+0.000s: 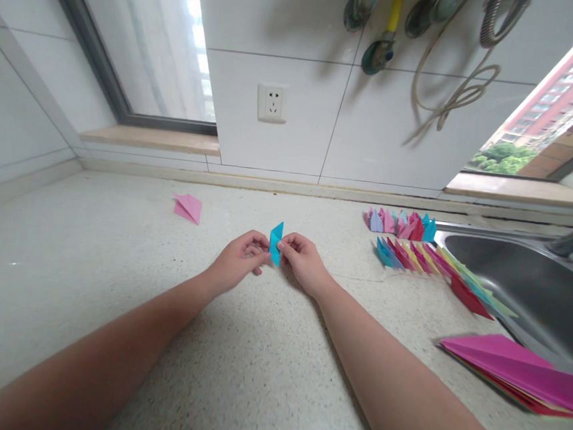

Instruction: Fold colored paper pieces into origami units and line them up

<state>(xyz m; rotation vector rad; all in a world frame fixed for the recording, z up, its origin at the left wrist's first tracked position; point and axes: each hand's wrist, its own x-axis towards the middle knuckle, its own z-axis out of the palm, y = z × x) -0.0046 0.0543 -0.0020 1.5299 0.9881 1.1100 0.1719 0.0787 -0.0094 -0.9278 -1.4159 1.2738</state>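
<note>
A small folded piece of blue paper [276, 243], pointed at top and bottom, is held upright over the speckled countertop [233, 371]. My right hand [303, 259] pinches its right edge between thumb and fingers. On the other side, my left hand [243, 258] has its thumb and fingertips at the paper's left edge, with the fingers curled. Away to the left, a folded pink paper piece [188, 208] lies on the counter, touched by neither hand.
Small folded paper figures [406, 225] stand in a row at the right, behind a line of colourful folded boats [413, 256]. Larger folded papers, magenta on top [514, 365], lie nearer. A steel sink [536, 284] borders them. A socket [273, 103] is on the tiled wall.
</note>
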